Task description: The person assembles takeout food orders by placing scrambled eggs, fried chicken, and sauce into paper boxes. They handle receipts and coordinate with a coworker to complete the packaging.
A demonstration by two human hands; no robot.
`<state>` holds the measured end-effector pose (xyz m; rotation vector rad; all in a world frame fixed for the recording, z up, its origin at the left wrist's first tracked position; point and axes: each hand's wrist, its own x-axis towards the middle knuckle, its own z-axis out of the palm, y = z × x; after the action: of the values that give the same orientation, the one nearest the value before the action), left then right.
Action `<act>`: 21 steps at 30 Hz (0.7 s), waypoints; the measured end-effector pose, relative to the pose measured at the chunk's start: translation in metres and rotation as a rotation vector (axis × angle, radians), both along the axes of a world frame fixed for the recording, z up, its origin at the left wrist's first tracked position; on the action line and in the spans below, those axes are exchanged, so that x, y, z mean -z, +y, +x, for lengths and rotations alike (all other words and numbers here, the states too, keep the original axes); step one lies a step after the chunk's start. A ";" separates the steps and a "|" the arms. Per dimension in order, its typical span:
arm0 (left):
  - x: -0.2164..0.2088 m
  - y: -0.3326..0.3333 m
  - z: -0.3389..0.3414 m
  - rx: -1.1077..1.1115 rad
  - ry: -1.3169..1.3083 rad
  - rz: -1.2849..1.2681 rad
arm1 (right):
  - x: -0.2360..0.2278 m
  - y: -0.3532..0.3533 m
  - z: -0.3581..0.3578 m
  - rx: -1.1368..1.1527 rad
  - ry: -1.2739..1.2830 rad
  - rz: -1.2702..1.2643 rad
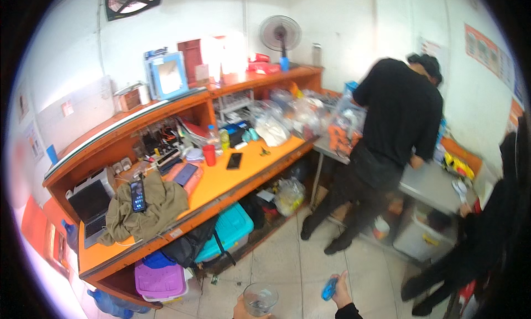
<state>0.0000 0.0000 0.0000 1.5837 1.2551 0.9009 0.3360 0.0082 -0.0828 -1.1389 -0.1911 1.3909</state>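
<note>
At the lower edge, my left hand (241, 309) is closed round a clear, round, glass-like cup (261, 298). The rim faces up, and what is inside is hard to make out. To its right, my right hand (342, 294) grips a small shiny blue object (330, 287), its thumb raised beside it. The kind of blue object cannot be told. Both hands are over the tiled floor, apart from each other and from the counter.
An orange counter (253, 156) runs along the left with a phone (234, 161), a red cup (209, 155) and a jacket (157, 205). Below stand turquoise (229, 230) and purple (160, 280) bins. A person in black (395, 114) bends over a metal table (423, 181); another dark-clothed person (487, 230) stands right.
</note>
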 end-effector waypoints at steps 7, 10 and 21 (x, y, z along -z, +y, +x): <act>0.021 0.152 -0.018 -0.148 0.101 0.336 | -0.116 0.220 -0.099 -0.314 -0.298 0.134; -0.014 0.211 -0.030 -0.255 0.184 0.356 | -0.157 0.279 -0.125 -0.386 -0.241 0.102; -0.051 0.430 0.010 -0.314 0.115 0.367 | -0.184 0.526 -0.188 -0.611 -0.807 0.666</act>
<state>0.0102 0.4297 0.0512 1.7683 1.5115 1.3140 0.1484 0.5342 0.1015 -1.0318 -1.5622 1.1353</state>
